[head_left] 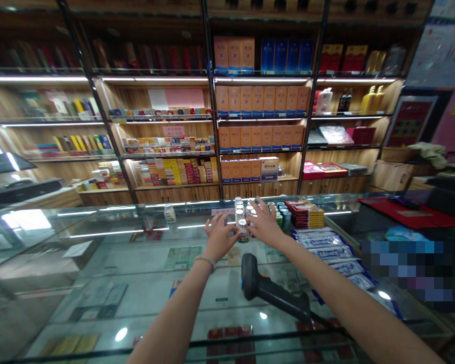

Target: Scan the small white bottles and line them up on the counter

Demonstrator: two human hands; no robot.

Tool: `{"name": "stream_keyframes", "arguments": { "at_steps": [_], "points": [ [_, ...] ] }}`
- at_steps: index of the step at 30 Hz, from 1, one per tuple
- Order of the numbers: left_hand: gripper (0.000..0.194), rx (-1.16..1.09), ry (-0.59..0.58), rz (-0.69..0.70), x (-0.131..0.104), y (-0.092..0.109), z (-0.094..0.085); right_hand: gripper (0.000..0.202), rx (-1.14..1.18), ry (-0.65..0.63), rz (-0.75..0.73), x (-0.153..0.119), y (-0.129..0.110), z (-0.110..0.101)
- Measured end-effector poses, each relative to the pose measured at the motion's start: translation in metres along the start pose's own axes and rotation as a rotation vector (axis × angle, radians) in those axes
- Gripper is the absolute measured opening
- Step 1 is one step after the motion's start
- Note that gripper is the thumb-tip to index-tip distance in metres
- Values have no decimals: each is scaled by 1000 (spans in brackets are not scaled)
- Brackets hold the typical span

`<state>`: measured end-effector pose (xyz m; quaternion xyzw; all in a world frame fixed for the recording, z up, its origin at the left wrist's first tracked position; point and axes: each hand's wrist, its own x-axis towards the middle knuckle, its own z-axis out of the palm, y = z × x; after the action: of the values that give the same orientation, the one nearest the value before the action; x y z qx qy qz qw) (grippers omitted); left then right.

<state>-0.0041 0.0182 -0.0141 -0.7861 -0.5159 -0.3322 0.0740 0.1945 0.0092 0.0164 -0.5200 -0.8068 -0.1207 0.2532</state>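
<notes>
The front small bottle (243, 234) stood on the glass desk (136, 263), between my left hand (220, 235) and my right hand (266, 225). My thumbs were at its two sides; my other fingers were curved and spread apart, and I could not tell whether either hand was clamped on it. Behind it, more white-capped bottles (239, 208) stood close together, partly hidden by my right hand, near the desk's far edge. On my left, a stretch of glass ran to a lone bottle (170, 213), giving that hand more room than the right. The desk's dark near edge crossed under my forearms.

The print on the bottles was too small to read. White lettering on the blue-and-white packets (329, 247) was blurred, and dark characters marked a white box (269, 169) beside orange boxes (263, 101) on the shelves.

Just beyond my right fingers, green containers (286, 219) and a stack of red-and-yellow packs (306, 214) hemmed that side in. The packets lay fanned beside and partly beneath my view of the right forearm. A black scanner (273, 292) lay between my forearms, nearer me than the bottles. Farther right was a red mat (436, 215).
</notes>
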Motion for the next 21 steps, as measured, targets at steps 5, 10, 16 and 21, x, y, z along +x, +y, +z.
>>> {"name": "stream_keyframes", "arguments": {
  "at_steps": [5,10,16,21],
  "points": [
    [14,-7,-41,43,-2,5,-7,24,18,5,-27,-14,4,-5],
    [16,11,-68,83,-5,7,-7,32,14,15,-21,-26,6,-6],
    [15,36,-93,76,-7,6,-4,29,-25,25,-50,-33,6,8],
    [12,10,-87,57,-7,3,2,23,-31,39,-77,-36,7,15]
  ]
}}
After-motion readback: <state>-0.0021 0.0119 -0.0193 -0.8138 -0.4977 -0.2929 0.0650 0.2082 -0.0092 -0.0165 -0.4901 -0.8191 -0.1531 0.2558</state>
